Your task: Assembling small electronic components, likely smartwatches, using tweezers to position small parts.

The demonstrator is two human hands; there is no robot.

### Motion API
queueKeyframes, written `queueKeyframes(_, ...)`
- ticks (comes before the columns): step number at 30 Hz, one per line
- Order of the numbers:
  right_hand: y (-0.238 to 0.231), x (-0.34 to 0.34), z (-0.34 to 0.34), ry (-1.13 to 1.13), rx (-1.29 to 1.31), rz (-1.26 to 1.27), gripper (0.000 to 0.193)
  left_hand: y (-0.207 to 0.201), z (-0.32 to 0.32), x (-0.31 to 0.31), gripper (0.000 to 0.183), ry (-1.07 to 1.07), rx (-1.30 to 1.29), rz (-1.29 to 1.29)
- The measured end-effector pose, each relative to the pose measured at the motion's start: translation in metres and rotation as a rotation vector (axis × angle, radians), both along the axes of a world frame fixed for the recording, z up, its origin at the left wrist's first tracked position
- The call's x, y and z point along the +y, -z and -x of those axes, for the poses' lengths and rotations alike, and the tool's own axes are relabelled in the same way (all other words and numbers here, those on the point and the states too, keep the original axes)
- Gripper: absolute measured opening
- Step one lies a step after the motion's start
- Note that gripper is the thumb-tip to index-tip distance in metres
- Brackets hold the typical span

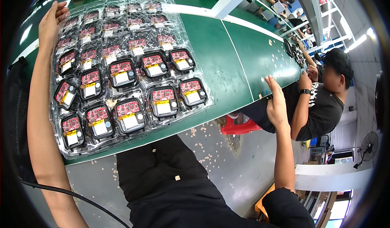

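A clear plastic blister tray [94, 146] lies on the green workbench, filled with rows of black-framed electronic modules [130, 115]. Each module shows a red circuit board, yellow tape and a silvery-white battery-like block. The farther rows look dimmer, behind clear patterned plastic. Beside the tray's far left corner is my left hand [52, 20], fingers stretched out and nothing seen in it; whether it touches the tray I cannot tell. My right hand [277, 105] hangs open over the bench's near edge, well right of the tray, with fingers extended and holding nothing.
The green workbench [221, 69] runs away to the right, with small pale scraps on it. There a co-worker in a black cap [337, 102] handles dark parts. A red stool [239, 125] stands below the bench edge. A black cable [81, 196] crosses near my left arm.
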State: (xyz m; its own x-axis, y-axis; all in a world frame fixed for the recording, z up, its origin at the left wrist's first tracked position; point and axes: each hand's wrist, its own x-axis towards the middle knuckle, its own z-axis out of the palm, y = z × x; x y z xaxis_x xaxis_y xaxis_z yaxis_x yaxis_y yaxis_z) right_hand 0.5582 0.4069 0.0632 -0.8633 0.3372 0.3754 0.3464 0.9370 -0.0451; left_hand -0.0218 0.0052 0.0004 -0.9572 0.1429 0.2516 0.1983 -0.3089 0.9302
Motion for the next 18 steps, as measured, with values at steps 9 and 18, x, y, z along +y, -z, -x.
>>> queueKeyframes(9, -0.001, -0.003, 0.005, 0.021, 0.125, -0.132, 0.061, 0.001, 0.004, 0.0, 0.044, 0.012, 0.039, 0.026)
queueKeyframes(18, 0.003, 0.006, -0.017, 0.019, 0.191, 0.066, 0.05, 0.004, 0.003, -0.002, 0.044, 0.007, 0.015, -0.003)
